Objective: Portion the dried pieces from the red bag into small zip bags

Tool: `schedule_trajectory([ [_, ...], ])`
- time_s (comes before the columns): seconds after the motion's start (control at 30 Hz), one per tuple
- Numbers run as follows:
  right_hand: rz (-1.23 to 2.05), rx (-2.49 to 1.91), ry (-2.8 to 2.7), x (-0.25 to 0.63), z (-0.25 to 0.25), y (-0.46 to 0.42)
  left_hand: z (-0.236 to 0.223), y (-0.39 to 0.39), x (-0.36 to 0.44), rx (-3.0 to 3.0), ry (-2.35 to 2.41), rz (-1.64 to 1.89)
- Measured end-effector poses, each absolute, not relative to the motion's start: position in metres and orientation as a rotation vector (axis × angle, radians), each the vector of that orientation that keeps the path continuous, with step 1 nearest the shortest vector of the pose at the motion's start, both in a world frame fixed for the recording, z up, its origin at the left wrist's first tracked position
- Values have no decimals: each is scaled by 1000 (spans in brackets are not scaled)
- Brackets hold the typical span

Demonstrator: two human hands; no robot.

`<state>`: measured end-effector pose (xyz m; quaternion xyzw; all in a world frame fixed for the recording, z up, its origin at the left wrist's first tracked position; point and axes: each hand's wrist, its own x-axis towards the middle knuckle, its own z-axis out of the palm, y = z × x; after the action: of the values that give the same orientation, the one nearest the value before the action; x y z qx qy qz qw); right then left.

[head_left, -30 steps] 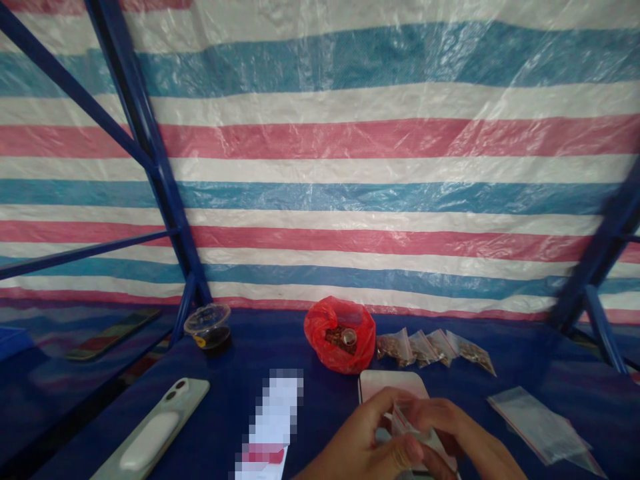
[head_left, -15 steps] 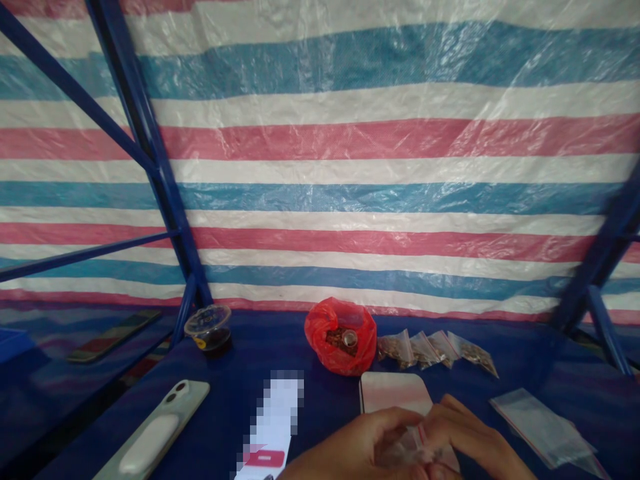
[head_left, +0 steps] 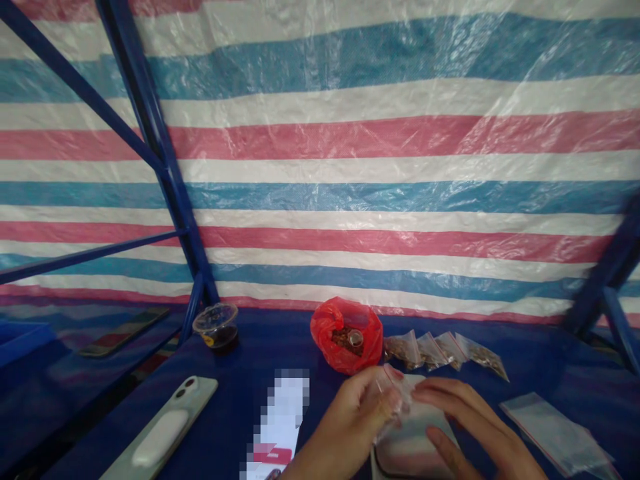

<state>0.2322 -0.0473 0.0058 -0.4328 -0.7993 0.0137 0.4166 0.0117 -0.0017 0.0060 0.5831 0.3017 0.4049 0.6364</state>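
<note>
Pinching a small clear bag point(head_left: 387, 387) between thumb and fingers, the left hand point(head_left: 350, 427) held it up over the near part of the blue table point(head_left: 270, 333). Bag crumpled, a red line near its top; contents too hidden by the fingers to make out. Right hand point(head_left: 483, 423) loosely spread, thumb apart from the fingers, nothing seen in its grasp; fingertips close to the bag, though contact could not be told. Below both hands lay a flat pale device point(head_left: 415, 437) with rounded corners and a glossy top, partly covered from view.

Beyond the device: a red plastic bag point(head_left: 324, 333), mouth open, brown bits inside and a small round clear cup point(head_left: 355, 339) resting on them. Just right of it, four filled bags point(head_left: 401, 349) in an overlapping row, brownish contents. Farther right, near the right hand, some flat clear bags point(head_left: 553, 427) lay overlapped.

Left of the hands: a lit phone point(head_left: 287, 427), its screen mostly blurred out. Farther left, a pale phone point(head_left: 203, 390), camera side up, a white pack point(head_left: 161, 437) on its back. Behind that stood a lidded clear tub point(head_left: 216, 321) holding something dark. A striped sheet point(head_left: 375, 200) backed the whole site, blue metal posts point(head_left: 167, 177) in front.
</note>
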Motion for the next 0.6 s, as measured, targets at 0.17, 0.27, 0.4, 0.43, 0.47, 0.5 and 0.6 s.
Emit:
schedule_trajectory([
  [0.17,195,-1308,-1988,208,20,15,-11,26,5,1325,951,1294],
  [0.27,207,-1476,-2221,185,36,68,-17,36,-3,1294,1060,1442],
  [0.4,240,-1447,-2427,162,44,116,-14,36,-11,1290,1099,1521],
  [0.43,249,-1438,-2480,159,43,121,-13,36,-12,1298,1113,1523],
  [0.47,251,-1433,-2525,157,41,124,-12,35,-13,1310,1126,1517],
  [0.5,245,-1432,-2559,156,38,125,-12,35,-14,1321,1135,1507],
  [0.6,215,-1433,-2617,156,33,120,-15,36,-15,1368,1162,1484],
])
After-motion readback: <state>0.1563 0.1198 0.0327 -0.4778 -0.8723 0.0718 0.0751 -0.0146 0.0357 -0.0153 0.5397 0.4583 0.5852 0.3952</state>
